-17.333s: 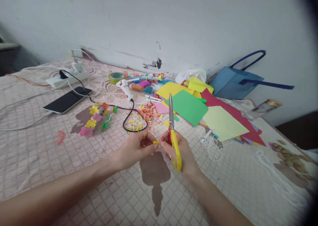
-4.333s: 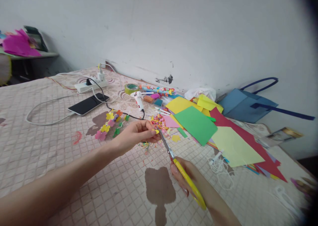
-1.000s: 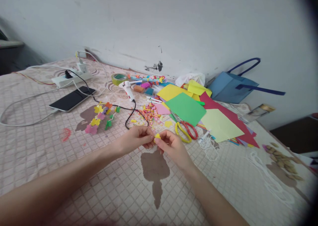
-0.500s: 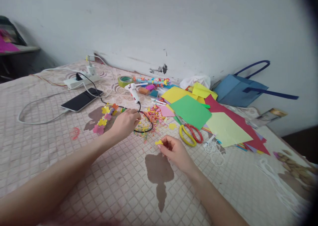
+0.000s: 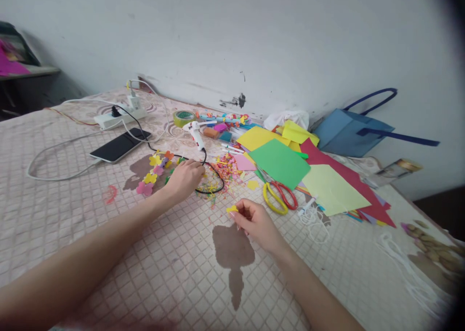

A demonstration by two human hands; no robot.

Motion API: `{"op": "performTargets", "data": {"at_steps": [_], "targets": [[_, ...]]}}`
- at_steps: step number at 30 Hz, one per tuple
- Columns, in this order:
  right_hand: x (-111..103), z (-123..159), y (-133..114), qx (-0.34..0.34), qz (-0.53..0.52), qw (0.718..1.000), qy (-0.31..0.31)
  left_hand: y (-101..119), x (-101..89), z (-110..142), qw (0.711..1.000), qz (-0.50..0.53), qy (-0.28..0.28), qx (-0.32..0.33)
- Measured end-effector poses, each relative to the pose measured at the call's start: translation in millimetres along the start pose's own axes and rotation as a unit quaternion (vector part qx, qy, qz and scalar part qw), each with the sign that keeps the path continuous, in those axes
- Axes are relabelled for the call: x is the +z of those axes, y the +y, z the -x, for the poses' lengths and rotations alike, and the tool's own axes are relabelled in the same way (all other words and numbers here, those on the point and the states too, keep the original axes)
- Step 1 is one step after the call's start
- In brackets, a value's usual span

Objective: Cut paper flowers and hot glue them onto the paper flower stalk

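Note:
My right hand [image 5: 254,220] pinches a small yellow paper cutout [image 5: 231,208] just above the quilted cloth. My left hand [image 5: 185,177] reaches forward with its fingers curled down near the black cord [image 5: 209,185] and the string of paper flowers [image 5: 152,173]; what its fingers touch is hidden. Yellow-and-red scissors [image 5: 278,197] lie on the cloth to the right of my right hand. A white glue gun [image 5: 194,133] lies beyond my left hand.
Coloured paper sheets [image 5: 281,162] are stacked at the right, with paper scraps [image 5: 227,168] beside them. A phone [image 5: 119,145] and power strip [image 5: 118,118] sit at the left. A tape roll [image 5: 182,118], a blue bag [image 5: 348,132] and white string [image 5: 314,217] are nearby.
The scissors were set down on the cloth. My left hand let go of the yellow cutout and reached forward to the cord and flowers; my right hand kept the cutout.

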State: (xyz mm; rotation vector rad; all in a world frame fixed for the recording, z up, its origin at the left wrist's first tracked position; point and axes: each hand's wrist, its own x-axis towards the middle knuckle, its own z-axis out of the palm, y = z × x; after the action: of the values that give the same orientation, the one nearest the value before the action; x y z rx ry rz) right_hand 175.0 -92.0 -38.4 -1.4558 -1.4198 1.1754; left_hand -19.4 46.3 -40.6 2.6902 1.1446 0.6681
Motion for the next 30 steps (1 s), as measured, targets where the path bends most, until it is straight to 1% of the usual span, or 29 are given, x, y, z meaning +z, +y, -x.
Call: {"op": "performTargets", "data": {"at_steps": [3,5,6,7,9,10,12,13,14,15,16,21,26,28,30], "targets": [[-0.6,-0.8,1.6,0.027,-0.045,0.999,-0.006,3.2,-1.1,0.3,0.999,0.041,0.019,-0.027],[-0.9,-1.6,3.2,0.039,-0.078,0.996,0.004,8.8,-1.6,1.2,0.99,0.129,0.019,-0.06],[-1.0,-2.0,3.8,0.042,-0.097,0.994,0.011,13.0,-1.7,1.9,0.976,0.2,0.007,-0.082],[-1.1,-2.5,4.3,0.043,-0.115,0.992,0.019,18.1,-1.7,2.9,0.952,0.287,-0.011,-0.107],[-1.4,-3.3,4.6,0.041,-0.151,0.987,0.033,29.9,-1.8,5.5,0.881,0.445,-0.063,-0.149],[-1.7,-3.6,4.6,0.039,-0.163,0.985,0.037,36.1,-1.9,7.1,0.848,0.498,-0.084,-0.164],[-2.1,-4.2,4.6,0.032,-0.175,0.983,0.047,47.2,-2.1,10.6,0.79,0.574,-0.128,-0.176],[-2.2,-4.3,4.8,0.028,-0.176,0.983,0.05,51.6,-2.2,12.3,0.771,0.595,-0.144,-0.178],[-2.2,-4.5,5.2,0.025,-0.175,0.983,0.052,55.2,-2.1,13.9,0.759,0.607,-0.157,-0.176],[-2.0,-4.6,5.7,0.021,-0.171,0.984,0.053,57.8,-1.9,15.2,0.755,0.609,-0.164,-0.176],[-1.8,-4.7,6.1,0.018,-0.166,0.984,0.054,59.7,-1.4,16.2,0.758,0.605,-0.168,-0.176],[-0.9,-5.1,6.9,0.004,-0.139,0.988,0.063,62.4,3.3,18.3,0.8,0.556,-0.146,-0.171],[-1.6,-5.5,5.2,0.003,-0.14,0.987,0.076,65.4,5.6,20.2,0.836,0.508,-0.115,-0.173],[-1.6,-5.6,4.8,0.002,-0.137,0.988,0.078,67.2,4.6,21.0,0.842,0.501,-0.112,-0.168],[-1.3,-5.6,4.5,0.003,-0.135,0.988,0.078,68.8,3.3,21.4,0.84,0.503,-0.117,-0.164]]}}
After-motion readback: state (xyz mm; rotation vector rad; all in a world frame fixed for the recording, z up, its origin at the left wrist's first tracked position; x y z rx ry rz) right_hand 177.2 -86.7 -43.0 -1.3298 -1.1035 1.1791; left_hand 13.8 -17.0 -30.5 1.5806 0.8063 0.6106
